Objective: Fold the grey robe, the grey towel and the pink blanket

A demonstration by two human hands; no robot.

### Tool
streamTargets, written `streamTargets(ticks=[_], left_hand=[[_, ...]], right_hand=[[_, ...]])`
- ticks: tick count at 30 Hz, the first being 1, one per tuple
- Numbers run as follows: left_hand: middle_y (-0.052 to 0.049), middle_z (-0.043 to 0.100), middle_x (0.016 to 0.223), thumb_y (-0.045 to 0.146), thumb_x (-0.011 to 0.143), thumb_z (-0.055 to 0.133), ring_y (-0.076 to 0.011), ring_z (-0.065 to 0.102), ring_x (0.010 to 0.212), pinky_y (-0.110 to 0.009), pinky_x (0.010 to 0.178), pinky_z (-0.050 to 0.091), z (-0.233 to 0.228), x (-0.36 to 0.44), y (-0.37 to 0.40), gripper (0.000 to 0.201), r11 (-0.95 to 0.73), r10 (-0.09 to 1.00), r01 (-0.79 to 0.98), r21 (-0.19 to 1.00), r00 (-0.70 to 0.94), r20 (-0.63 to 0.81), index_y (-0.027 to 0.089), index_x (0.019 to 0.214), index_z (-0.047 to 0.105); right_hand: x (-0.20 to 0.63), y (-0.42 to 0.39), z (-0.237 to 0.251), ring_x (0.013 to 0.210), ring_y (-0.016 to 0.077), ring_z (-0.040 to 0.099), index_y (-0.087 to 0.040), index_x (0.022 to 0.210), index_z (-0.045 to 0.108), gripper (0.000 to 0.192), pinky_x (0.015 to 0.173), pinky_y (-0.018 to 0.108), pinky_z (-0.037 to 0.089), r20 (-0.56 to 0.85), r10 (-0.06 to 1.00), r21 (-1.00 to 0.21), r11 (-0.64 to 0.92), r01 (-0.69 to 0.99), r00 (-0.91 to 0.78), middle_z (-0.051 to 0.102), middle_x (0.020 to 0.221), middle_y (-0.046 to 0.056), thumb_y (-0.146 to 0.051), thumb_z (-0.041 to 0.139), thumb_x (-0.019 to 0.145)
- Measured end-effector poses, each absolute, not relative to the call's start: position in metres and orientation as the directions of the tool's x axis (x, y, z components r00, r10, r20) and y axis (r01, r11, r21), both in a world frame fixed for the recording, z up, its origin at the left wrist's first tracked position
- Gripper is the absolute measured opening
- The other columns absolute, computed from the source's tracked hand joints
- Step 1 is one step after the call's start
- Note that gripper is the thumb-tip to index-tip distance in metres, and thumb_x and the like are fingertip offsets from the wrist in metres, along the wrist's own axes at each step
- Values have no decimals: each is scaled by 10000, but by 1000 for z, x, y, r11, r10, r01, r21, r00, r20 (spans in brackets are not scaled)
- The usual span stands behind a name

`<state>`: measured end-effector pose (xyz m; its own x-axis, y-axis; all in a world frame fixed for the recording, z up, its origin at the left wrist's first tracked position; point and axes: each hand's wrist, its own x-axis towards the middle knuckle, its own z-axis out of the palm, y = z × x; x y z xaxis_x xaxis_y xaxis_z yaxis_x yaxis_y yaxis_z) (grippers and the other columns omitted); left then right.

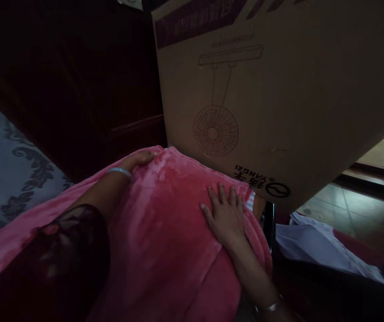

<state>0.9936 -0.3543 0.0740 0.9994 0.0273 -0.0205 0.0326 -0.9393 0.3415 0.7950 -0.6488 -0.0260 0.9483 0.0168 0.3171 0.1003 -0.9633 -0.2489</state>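
A plush pink blanket (165, 223) spreads out before me, its far edge reaching a large cardboard box. My left hand (143, 157) rests on the blanket's far left edge, with a pale bangle at the wrist; the fingers look stretched out, their tips partly hard to see. Flat on the right part of the blanket lies my right hand (225, 214), fingers spread and nothing held. Striped cloth (251, 201) peeks from under the blanket just beyond the right hand. What lies beneath the blanket is mostly hidden.
The cardboard box (279, 103), printed upside down with a fan drawing, stands directly ahead. Dark wooden panelling (118, 80) rises at the left, beside patterned wallpaper (17, 165). White cloth (312, 246) lies low on the right, near the tiled floor (366, 208).
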Motion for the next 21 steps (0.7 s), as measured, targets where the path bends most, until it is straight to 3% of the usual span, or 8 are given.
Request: streamTargets(ticks=[2, 5, 8, 11, 14, 18, 21], left_hand=[[-101, 735, 866, 460, 938, 485, -223, 653, 826, -309, 785, 498, 83, 966, -331, 428, -961, 26, 56, 271, 993, -114, 113, 893, 732], [-81, 730, 938, 493, 966, 447, -186, 628, 816, -268, 758, 485, 83, 922, -301, 466, -988, 48, 73, 140, 983, -176, 112, 927, 713], [-127, 714, 1029, 454, 965, 459, -222, 620, 919, -295, 821, 469, 68, 890, -290, 436, -992, 123, 127, 21, 984, -132, 84, 960, 691], [-197, 679, 1147, 398, 993, 364, -292, 612, 1031, -380, 880, 454, 49, 874, -294, 457, -978, 203, 201, -57, 979, -25, 66, 1162, 629], [-236, 658, 1205, 382, 1006, 288, -333, 612, 1086, -430, 891, 450, 41, 869, -300, 499, -968, 239, 240, -77, 971, 25, 69, 1286, 558], [-237, 663, 1215, 387, 998, 311, -318, 628, 1079, -386, 857, 469, 53, 870, -301, 478, -973, 221, 222, -58, 975, 13, 66, 1212, 592], [-214, 685, 1169, 431, 1001, 295, -296, 646, 1046, -347, 821, 481, 65, 875, -306, 503, -984, 176, 177, -33, 984, 25, 76, 1142, 623]], right_hand=[[794, -649, -25, 1471, 447, 189, -224, 1513, 447, 613, 1139, 634, 208, 325, 12, -262, -960, 102, 946, 336, 1597, 123, -525, 451, 979], [794, -651, -25, 1468, 436, 201, -207, 1503, 460, 594, 1144, 627, 203, 349, 3, -297, -948, 114, 937, 369, 1578, 128, -510, 427, 993], [796, -653, -29, 1461, 414, 230, -202, 1473, 496, 568, 1136, 636, 208, 408, -4, -337, -930, 147, 913, 415, 1547, 136, -507, 412, 1000], [800, -656, -36, 1449, 386, 271, -203, 1421, 547, 520, 1132, 645, 216, 480, -6, -377, -904, 200, 877, 462, 1511, 135, -484, 412, 1003], [804, -660, -40, 1406, 338, 358, -171, 1331, 617, 469, 1138, 597, 261, 558, -51, -455, -854, 254, 828, 549, 1421, 146, -425, 383, 1013], [808, -668, -39, 1211, 260, 545, -157, 1136, 697, 440, 1079, 480, 387, 704, -174, -572, -713, 405, 688, 673, 1201, 136, -363, 327, 1016], [806, -671, -34, 1056, 233, 597, -199, 1044, 684, 373, 1002, 448, 433, 739, -320, -636, -621, 458, 593, 692, 1069, 98, -335, 339, 1003]])
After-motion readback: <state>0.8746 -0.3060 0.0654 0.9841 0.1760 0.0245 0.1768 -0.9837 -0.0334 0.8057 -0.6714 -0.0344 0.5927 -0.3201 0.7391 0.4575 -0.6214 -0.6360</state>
